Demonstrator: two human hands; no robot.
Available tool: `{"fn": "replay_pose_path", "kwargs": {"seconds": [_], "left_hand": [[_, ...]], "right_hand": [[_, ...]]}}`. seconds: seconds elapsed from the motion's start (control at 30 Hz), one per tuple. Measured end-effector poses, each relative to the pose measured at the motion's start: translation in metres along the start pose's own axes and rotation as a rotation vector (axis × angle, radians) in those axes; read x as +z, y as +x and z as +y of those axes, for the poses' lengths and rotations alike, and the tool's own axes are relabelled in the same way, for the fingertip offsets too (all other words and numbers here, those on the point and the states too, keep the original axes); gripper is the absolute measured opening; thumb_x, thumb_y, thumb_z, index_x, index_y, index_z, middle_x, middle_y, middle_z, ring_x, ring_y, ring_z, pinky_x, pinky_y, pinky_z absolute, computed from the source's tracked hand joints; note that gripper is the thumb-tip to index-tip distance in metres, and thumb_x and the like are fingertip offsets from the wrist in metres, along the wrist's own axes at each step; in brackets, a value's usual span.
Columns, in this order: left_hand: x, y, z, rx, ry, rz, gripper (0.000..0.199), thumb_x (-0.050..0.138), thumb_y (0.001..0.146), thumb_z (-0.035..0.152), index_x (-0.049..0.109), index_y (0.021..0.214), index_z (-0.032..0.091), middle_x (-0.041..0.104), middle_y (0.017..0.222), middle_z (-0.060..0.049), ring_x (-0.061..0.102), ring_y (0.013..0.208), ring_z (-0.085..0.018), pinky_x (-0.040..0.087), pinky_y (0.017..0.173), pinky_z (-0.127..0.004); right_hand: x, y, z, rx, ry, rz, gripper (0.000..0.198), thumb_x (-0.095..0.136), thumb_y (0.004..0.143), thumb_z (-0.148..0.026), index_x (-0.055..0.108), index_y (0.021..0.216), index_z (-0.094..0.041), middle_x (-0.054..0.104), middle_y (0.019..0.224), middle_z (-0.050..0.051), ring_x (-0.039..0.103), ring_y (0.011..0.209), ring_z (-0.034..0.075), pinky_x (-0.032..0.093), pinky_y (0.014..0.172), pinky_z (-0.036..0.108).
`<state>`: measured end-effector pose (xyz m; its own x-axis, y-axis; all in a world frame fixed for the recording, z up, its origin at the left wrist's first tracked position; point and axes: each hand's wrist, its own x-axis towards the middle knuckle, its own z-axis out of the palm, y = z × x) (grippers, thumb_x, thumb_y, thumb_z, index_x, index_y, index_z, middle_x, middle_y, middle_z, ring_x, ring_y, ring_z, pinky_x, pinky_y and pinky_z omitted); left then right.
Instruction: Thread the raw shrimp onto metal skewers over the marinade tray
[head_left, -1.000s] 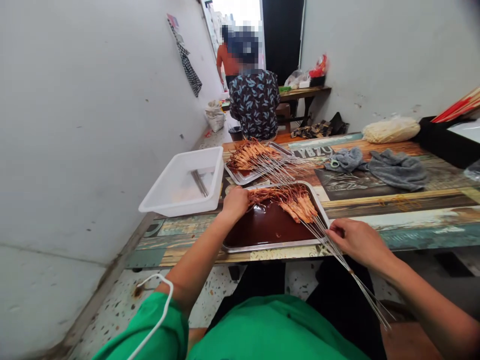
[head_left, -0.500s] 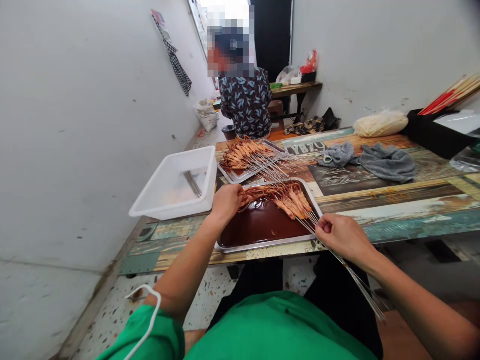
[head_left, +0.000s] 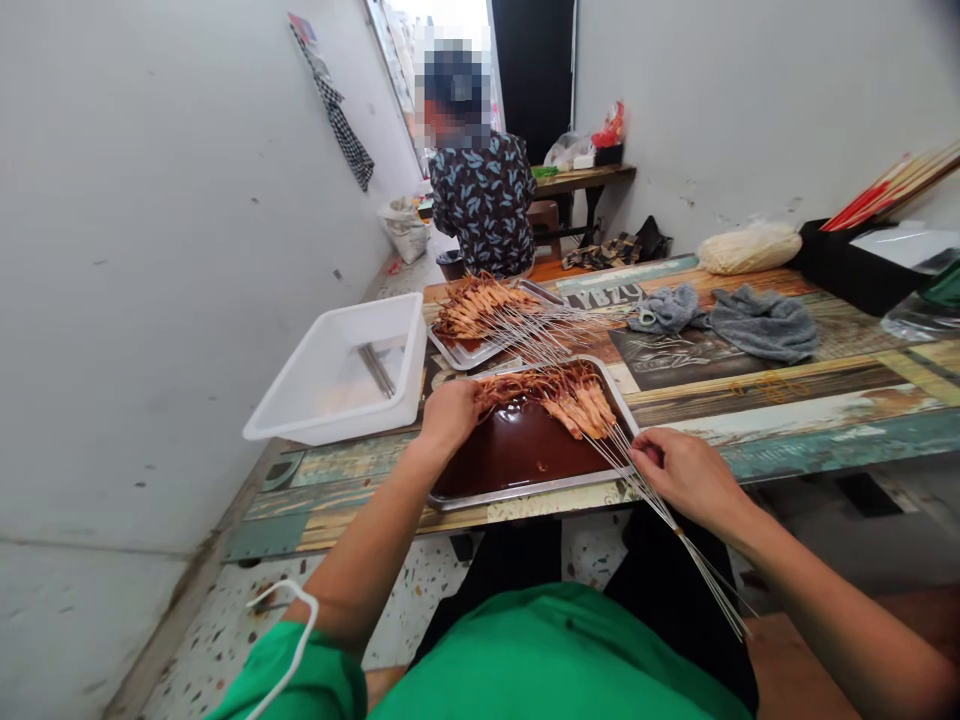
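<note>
A metal tray [head_left: 517,492] of dark red-brown liquid sits near the table's front edge. Stringy pieces of reddish meat [head_left: 517,385] lie along its back side, and my left hand [head_left: 450,412] is closed around their left end, its fingertips partly hidden. At the tray's right lie orange-brown skewered pieces [head_left: 581,410]. From these a bundle of thin metal skewers [head_left: 637,483] runs over the tray's front right corner towards me. My right hand [head_left: 682,470] pinches the bundle just outside the rim; the skewers' free ends hang past the table edge.
Behind the tray, a second tray [head_left: 469,355] carries a heap of skewered meat [head_left: 480,308]. A white plastic tub [head_left: 337,420] with several metal skewers stands at left. Grey cloths [head_left: 761,325] and a black box [head_left: 855,270] are at right. A person [head_left: 484,200] sits beyond the table.
The view has shifted slightly, moving the surroundings a little leftward. Both hands keep nearly the same places at the tray, the right still on the skewers.
</note>
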<state>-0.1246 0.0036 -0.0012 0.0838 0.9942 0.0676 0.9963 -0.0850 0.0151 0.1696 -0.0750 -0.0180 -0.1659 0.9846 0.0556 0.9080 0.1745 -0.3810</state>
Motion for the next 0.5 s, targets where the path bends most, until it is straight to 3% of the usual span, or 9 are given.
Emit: {"fn": "replay_pose_path", "kwargs": {"seconds": [0.23,0.5], "left_hand": [[0.002,0.001,0.004,0.024,-0.006,0.007,0.044,0.038,0.084,0.048,0.068,0.083,0.017,0.067,0.083,-0.011,0.060,0.078,-0.021,0.038,0.065,-0.027],[0.004,-0.001,0.004,0.034,-0.004,0.004,0.043,0.037,0.086,0.046,0.068,0.087,0.017,0.068,0.086,-0.011,0.061,0.081,-0.021,0.038,0.068,-0.028]], "right_hand": [[-0.004,0.008,-0.007,0.067,-0.023,-0.082,0.024,0.043,0.077,-0.029,0.065,0.074,-0.017,0.064,0.065,0.004,0.054,0.058,0.014,0.032,0.055,0.024],[0.007,0.016,0.007,0.245,0.504,-0.129,0.018,0.049,0.065,-0.030,0.059,0.062,-0.016,0.056,0.052,-0.002,0.047,0.047,0.010,0.032,0.046,0.020]]}}
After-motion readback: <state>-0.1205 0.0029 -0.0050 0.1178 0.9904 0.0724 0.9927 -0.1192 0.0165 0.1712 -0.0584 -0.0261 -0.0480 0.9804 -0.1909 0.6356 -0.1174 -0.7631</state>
